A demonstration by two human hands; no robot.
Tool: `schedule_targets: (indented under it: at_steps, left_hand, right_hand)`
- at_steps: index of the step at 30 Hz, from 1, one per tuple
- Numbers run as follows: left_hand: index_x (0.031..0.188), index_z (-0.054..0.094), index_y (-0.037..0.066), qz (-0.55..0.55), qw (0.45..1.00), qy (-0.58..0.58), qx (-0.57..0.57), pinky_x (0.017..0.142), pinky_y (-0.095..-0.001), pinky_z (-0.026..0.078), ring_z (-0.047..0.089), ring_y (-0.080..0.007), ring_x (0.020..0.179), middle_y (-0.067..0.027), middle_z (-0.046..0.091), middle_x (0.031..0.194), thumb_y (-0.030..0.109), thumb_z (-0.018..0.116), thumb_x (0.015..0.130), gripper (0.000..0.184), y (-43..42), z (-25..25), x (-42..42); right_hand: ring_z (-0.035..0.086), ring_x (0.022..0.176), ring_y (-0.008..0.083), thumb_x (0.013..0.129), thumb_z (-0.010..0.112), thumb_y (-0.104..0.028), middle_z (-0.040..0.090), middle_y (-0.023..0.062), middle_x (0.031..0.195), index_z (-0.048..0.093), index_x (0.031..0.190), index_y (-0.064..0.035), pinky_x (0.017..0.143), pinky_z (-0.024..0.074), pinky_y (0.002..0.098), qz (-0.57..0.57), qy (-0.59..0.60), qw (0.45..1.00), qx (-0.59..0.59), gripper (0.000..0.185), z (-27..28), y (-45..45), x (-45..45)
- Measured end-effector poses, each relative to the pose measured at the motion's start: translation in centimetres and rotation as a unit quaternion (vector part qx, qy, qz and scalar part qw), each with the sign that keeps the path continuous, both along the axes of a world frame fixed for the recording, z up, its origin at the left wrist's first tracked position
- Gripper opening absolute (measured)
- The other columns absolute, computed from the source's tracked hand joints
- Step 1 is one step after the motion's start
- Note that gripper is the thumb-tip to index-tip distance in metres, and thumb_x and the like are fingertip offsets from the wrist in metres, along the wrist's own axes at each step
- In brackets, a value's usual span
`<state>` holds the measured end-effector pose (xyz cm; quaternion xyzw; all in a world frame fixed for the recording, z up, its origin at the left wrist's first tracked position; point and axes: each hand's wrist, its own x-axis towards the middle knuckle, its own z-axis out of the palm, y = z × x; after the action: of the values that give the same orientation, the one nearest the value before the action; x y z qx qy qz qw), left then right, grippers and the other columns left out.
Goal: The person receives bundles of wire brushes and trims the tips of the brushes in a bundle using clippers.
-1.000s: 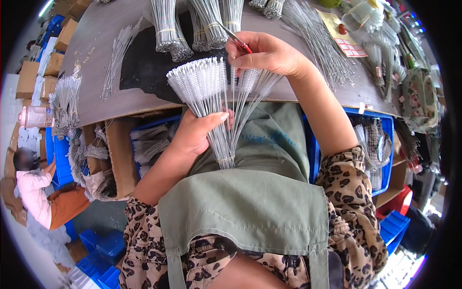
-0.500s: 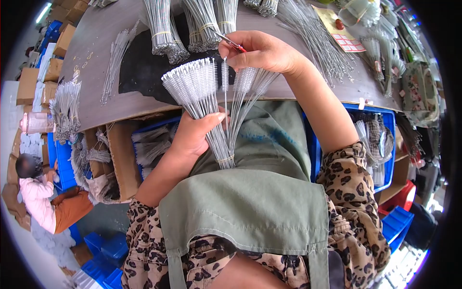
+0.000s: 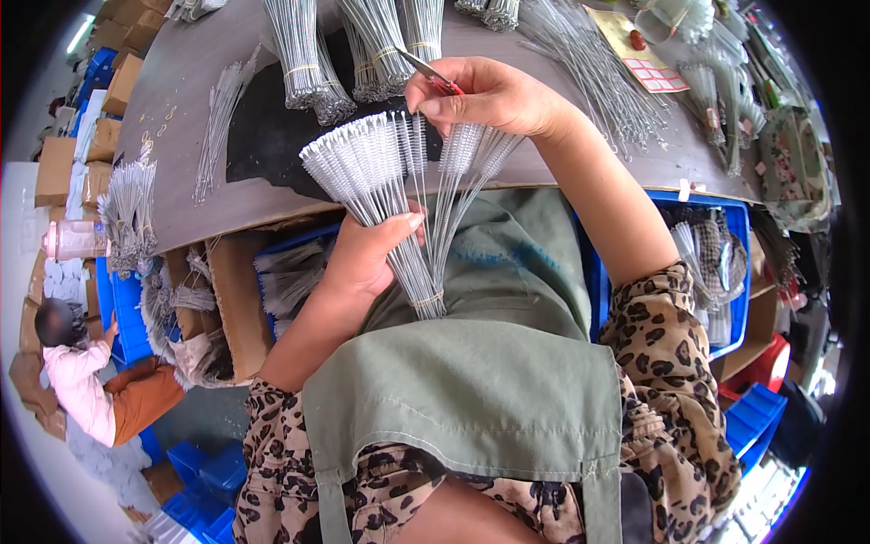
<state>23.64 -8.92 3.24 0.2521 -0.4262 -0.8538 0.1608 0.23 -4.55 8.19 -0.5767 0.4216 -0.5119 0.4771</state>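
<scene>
My left hand [image 3: 367, 249] is wrapped round the wire stems of a bundle of white-bristled brushes [image 3: 358, 163], fanned out above it and banded near the lower end. A gap splits the fan into a larger left part and a smaller right part. My right hand [image 3: 476, 95] is closed on small red-handled scissors [image 3: 441, 83], their metal tips pointing up and left. Its fingertips are at the top of a single brush [image 3: 418, 145] standing in the gap; whether they pinch it is hard to tell.
Banded wire bundles [image 3: 299, 54] lie on a black mat [image 3: 263, 136] on the table [image 3: 181, 118]. Loose wires [image 3: 589, 72] spread at the back right. Blue bins hold more brushes below the edge. Another person [image 3: 77, 372] is at the far left.
My right hand has shifted slightly left with the scissors. The single brush beneath its fingertips now leans closer to the left part of the fan. My left hand keeps its hold.
</scene>
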Motion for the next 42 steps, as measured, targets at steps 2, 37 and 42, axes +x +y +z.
schedule_targets:
  at_steps: [2, 37, 42]
  left_hand:
    - [0.101, 0.049, 0.003, -0.002, 1.000, 0.000, -0.002, 0.065, -0.0297, 0.048, 0.056, -0.0154, 0.071, -0.0078, 0.056, 0.087, 0.001, 0.058, 0.076, 0.027, -0.1, -0.1, 0.1]
    - [0.095, 0.056, 0.000, 0.006, 0.998, 0.034, 0.056, 0.069, -0.0355, 0.052, 0.060, -0.0192, 0.073, -0.0087, 0.059, 0.085, 0.003, 0.057, 0.075, 0.021, -0.9, -0.9, 0.5]
    - [0.095, 0.056, -0.001, 0.033, 0.997, 0.019, 0.069, 0.066, -0.0350, 0.052, 0.060, -0.0194, 0.073, -0.0094, 0.059, 0.083, 0.003, 0.056, 0.075, 0.020, -1.0, -1.0, 1.5]
  right_hand:
    - [0.051, 0.071, 0.0077, 0.084, 0.059, -0.015, 0.057, -0.0009, 0.079, 0.060, 0.096, -0.0014, 0.070, 0.0420, 0.0222, 0.009, -0.001, 1.000, -0.005, 0.018, -0.1, -0.1, -0.1]
    - [0.049, 0.066, 0.0097, 0.087, 0.055, -0.018, 0.053, 0.0002, 0.071, 0.057, 0.080, -0.0030, 0.061, 0.0403, 0.0250, -0.173, -0.049, 0.977, -0.113, 0.016, 0.3, -4.8, -1.3]
    - [0.052, 0.057, 0.0128, 0.090, 0.049, -0.026, 0.054, 0.0032, 0.066, 0.056, 0.090, -0.0029, 0.052, 0.0434, 0.0252, -0.331, -0.210, 0.912, -0.123, 0.024, 4.8, -12.4, -5.2]
